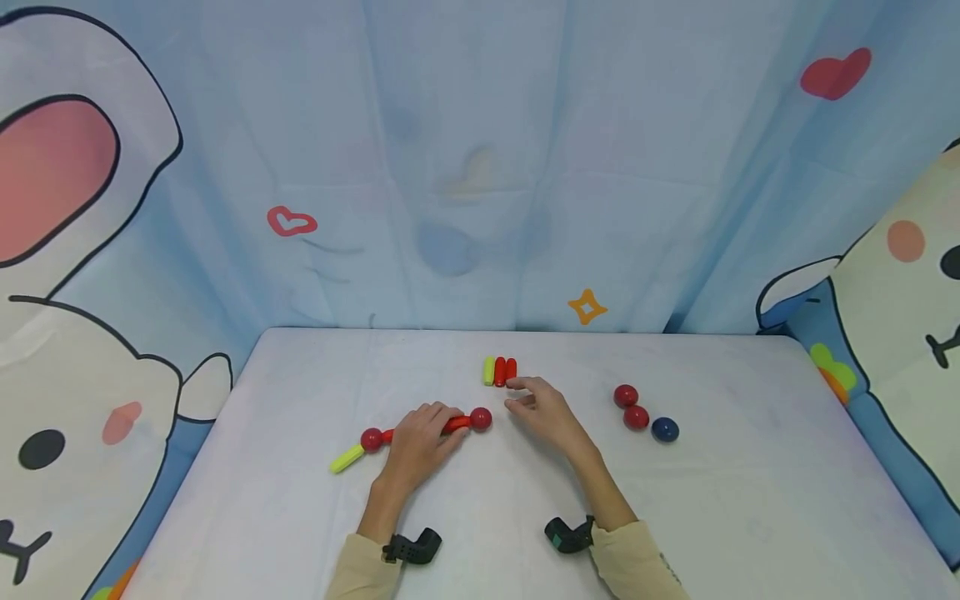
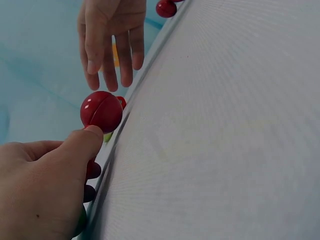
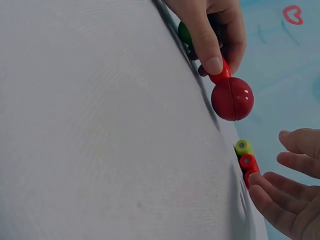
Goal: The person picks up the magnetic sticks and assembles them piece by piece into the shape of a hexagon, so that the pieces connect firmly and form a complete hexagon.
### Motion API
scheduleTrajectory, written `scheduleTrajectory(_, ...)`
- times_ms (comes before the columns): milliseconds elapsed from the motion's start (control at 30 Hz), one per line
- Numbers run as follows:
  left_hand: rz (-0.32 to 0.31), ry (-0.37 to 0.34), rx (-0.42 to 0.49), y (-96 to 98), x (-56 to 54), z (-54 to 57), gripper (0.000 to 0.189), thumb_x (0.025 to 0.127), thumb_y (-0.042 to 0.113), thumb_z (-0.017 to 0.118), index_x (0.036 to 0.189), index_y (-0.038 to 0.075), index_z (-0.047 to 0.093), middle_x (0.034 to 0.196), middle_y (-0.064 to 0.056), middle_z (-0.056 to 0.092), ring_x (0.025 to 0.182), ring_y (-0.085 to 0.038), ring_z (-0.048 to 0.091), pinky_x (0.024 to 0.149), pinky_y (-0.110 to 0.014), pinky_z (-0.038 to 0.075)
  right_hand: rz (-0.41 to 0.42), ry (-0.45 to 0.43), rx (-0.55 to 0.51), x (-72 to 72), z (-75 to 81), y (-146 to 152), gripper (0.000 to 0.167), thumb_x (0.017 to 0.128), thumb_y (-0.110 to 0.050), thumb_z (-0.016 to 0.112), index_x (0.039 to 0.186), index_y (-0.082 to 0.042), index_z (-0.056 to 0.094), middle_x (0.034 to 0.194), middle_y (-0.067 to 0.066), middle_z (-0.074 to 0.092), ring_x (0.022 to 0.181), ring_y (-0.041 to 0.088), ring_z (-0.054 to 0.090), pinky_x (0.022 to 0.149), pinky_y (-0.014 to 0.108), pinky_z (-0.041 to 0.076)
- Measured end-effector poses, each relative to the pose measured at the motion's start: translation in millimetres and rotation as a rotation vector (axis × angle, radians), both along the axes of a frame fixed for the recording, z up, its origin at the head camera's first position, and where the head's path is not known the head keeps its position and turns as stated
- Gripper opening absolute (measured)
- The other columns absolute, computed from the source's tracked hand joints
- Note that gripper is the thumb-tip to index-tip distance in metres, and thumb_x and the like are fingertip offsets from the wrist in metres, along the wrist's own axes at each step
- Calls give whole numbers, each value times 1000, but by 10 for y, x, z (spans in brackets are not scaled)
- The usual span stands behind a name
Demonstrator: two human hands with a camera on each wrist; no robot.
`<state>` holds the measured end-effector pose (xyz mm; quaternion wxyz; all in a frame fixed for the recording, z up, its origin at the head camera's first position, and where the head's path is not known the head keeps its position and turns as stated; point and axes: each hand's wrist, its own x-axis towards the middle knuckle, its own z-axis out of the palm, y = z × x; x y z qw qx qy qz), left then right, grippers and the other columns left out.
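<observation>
My left hand (image 1: 422, 442) lies over a line of joined toy pieces and grips a red rod (image 1: 456, 425) near its right end. A red ball (image 1: 481, 419) caps that end, just beyond the thumb. Left of the hand, another red ball (image 1: 371, 440) and a yellow-green rod (image 1: 347, 458) stick out; the palm hides the middle. My right hand (image 1: 551, 417) has loosely bent, spread fingers and holds nothing. Its index fingertip is right at the nearest of two red rods (image 1: 512, 369), which stand side by side with a yellow-green rod (image 1: 489, 371).
To the right on the white table (image 1: 750, 500) lie two red balls (image 1: 636, 417) and a dark blue ball (image 1: 664, 429). A partly hidden green round piece (image 3: 185, 32) shows behind the left hand in the right wrist view. A blue curtain (image 1: 480, 167) hangs behind the table.
</observation>
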<state>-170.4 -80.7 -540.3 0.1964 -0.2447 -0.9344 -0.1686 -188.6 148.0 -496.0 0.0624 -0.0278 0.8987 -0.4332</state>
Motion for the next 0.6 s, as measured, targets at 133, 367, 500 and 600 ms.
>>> scheduleTrajectory(133, -23, 10, 11, -8, -3, 8, 29, 85, 39, 72, 108, 22, 68, 93, 9, 69, 81, -7, 58, 76, -22, 52, 10, 20, 6, -14, -3, -2, 46, 91, -21, 67, 134, -8, 54, 134, 14, 55, 117, 30, 60, 91, 42, 56)
scheduleTrajectory(367, -53, 15, 22, -21, 3, 4, 26, 84, 36, 72, 104, 20, 68, 90, 8, 70, 79, -6, 58, 78, -23, 53, 92, 72, 40, -68, -68, 16, 61, 90, -24, 67, 143, -6, 43, 152, 17, 37, 141, 36, 37, 105, 52, 43)
scheduleTrajectory(500, -51, 13, 31, -19, 0, -6, 26, 84, 36, 72, 104, 20, 68, 89, 9, 69, 79, -6, 57, 75, -21, 52, 148, 82, 96, -86, -120, 35, 63, 90, -23, 67, 144, -3, 41, 156, 18, 32, 144, 38, 30, 112, 56, 34)
scheduleTrajectory(600, -50, 10, 37, -12, -5, -11, 26, 84, 37, 72, 104, 20, 68, 89, 9, 69, 78, -5, 57, 74, -20, 51, 186, 101, 130, -84, -148, 57, 63, 89, -21, 67, 144, -1, 41, 156, 20, 31, 144, 41, 30, 113, 58, 31)
